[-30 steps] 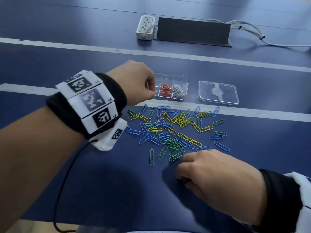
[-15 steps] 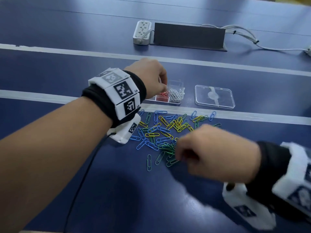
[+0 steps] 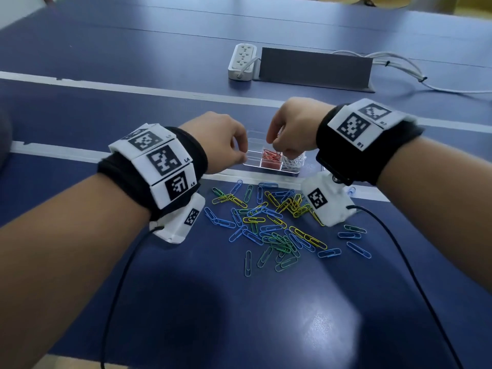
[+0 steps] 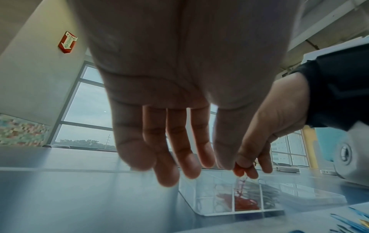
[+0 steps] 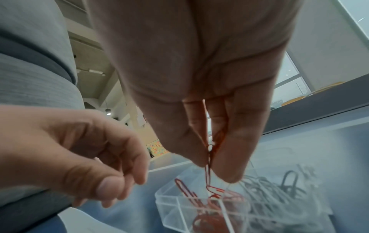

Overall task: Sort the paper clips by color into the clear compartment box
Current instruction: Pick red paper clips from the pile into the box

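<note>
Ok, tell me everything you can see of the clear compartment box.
The clear compartment box is a small, lidless tray of transparent plastic, split by thin walls. It sits flat on the blue table, just beyond the loose clips. One compartment holds red clips, the next white ones; others look empty. The right hand pinches red clips above it; no hand visibly touches it.

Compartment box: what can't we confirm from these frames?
- Compartment box, left cells: head view, left hand covers them; left wrist view too blurred to read the contents.
- Red clips pinched by right hand: count unclear, fingers cover them.
- White clips: right hand overlaps them in head view.
- Box lid: hidden behind right wrist in head view.
</note>
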The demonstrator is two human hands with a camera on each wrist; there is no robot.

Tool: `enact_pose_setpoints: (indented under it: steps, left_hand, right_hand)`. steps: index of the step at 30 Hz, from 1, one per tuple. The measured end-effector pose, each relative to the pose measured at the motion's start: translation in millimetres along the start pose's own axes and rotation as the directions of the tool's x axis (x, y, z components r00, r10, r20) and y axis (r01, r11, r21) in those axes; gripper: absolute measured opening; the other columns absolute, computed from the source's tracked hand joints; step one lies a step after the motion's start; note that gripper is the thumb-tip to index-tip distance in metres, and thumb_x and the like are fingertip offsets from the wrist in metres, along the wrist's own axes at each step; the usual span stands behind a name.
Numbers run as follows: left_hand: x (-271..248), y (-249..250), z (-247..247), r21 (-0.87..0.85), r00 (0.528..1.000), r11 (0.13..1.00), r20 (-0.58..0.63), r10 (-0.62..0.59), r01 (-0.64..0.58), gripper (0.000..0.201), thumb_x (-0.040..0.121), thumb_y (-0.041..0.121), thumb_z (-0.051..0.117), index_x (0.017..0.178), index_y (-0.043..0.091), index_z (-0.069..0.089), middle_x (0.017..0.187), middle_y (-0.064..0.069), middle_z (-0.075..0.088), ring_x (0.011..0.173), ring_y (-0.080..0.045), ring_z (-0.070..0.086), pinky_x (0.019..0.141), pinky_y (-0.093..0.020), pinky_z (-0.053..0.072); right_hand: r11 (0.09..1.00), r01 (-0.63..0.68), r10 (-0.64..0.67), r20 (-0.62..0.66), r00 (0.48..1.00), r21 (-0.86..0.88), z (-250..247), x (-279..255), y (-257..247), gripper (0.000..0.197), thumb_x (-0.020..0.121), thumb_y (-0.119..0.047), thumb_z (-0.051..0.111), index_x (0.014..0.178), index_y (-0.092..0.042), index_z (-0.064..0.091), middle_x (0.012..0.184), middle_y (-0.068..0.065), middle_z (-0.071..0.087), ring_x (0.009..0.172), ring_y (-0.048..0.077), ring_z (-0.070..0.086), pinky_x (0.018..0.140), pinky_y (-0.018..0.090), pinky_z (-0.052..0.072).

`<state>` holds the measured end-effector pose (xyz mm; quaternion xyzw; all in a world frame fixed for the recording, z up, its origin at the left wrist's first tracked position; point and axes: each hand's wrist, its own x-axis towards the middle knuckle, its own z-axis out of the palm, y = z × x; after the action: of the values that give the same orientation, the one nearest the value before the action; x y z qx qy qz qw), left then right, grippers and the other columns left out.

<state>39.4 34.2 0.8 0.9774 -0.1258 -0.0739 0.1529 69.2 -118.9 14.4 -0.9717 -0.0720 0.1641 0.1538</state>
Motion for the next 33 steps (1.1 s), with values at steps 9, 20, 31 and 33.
enact_pose_setpoints:
  steps: [9, 20, 31, 33]
  left_hand:
    - [-6.2, -3.2, 1.5, 0.009, 0.999, 1.000, 0.049, -0.004, 0.004, 0.018, 0.084, 0.036, 0.062, 0.097, 0.026, 0.067, 0.091, 0.004, 0.065, 0.083, -0.017, 0.055, 0.080, -0.027, 0.046]
    - [-13.9, -3.1, 5.6, 0.000, 0.997, 1.000, 0.077, 0.022, -0.022, 0.018, 0.084, 0.037, 0.061, 0.097, 0.027, 0.066, 0.089, 0.004, 0.065, 0.080, -0.017, 0.054, 0.083, -0.029, 0.048]
    - [-20.2, -14.0, 4.4, 0.039, 0.994, 0.999, 0.105, -0.021, 0.017, 0.022, 0.085, 0.039, 0.060, 0.102, 0.026, 0.064, 0.092, 0.005, 0.063, 0.082, -0.016, 0.052, 0.076, -0.023, 0.039]
    - [-20.9, -15.3, 4.9, 0.047, 0.993, 0.999, 0.117, -0.026, 0.021, 0.023, 0.085, 0.039, 0.060, 0.104, 0.026, 0.064, 0.094, 0.005, 0.064, 0.083, -0.016, 0.051, 0.076, -0.022, 0.037]
  right_hand:
    - [1.000, 0.014, -0.013, -0.068, 0.998, 0.012, -1.8, -1.0, -3.1, 0.021, 0.079, -0.015, 0.065, 0.098, -0.022, 0.072, 0.075, -0.004, 0.069, 0.063, 0.011, 0.063, 0.051, 0.017, 0.042]
    - [0.971, 0.119, -0.124, -0.011, 0.992, -0.209, 12.1, -10.1, -9.9, 0.029, 0.083, -0.012, 0.050, 0.097, -0.017, 0.075, 0.096, 0.005, 0.072, 0.085, 0.024, 0.062, 0.071, 0.026, 0.045]
    - [0.977, 0.059, -0.066, -0.028, 0.997, -0.204, 5.6, -4.6, -7.4, 0.039, 0.085, -0.009, 0.040, 0.109, -0.014, 0.069, 0.113, 0.008, 0.068, 0.105, 0.031, 0.061, 0.091, 0.034, 0.050]
    - [0.976, 0.052, -0.060, -0.032, 0.998, -0.211, 6.0, -1.6, -5.4, 0.039, 0.086, -0.009, 0.039, 0.111, -0.013, 0.068, 0.115, 0.009, 0.067, 0.106, 0.031, 0.060, 0.094, 0.037, 0.050]
